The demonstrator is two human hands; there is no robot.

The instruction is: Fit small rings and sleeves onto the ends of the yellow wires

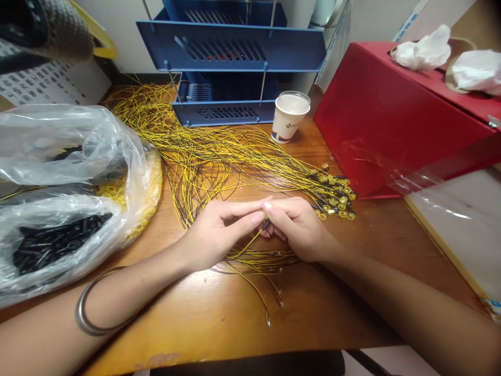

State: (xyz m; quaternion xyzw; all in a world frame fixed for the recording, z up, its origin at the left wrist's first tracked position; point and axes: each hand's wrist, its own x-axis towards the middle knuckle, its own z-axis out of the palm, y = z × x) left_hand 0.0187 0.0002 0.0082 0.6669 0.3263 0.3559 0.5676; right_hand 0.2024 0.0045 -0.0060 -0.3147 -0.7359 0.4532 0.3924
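Observation:
My left hand [219,230] and my right hand [295,224] meet over the table, thumbs side by side. Their fingers are closed together around the end of a yellow-and-black wire [254,239]. A small black sleeve [265,223] shows at that end, just under the thumbs; its tip is mostly hidden by the fingers. Below the hands, loose wires [250,282] spread out with small clear tips. Behind them lies a large bundle of yellow-and-black wires [219,146]. To the right of my right hand, the bundle ends in several black sleeves with translucent yellow caps [340,197].
At left, a clear plastic bag [133,130] holds black parts [58,240] beside many yellow rings [146,209]. A blue slotted tray rack [242,47] stands behind, with a paper cup [287,117] at its right. A red box [391,120] borders the right side.

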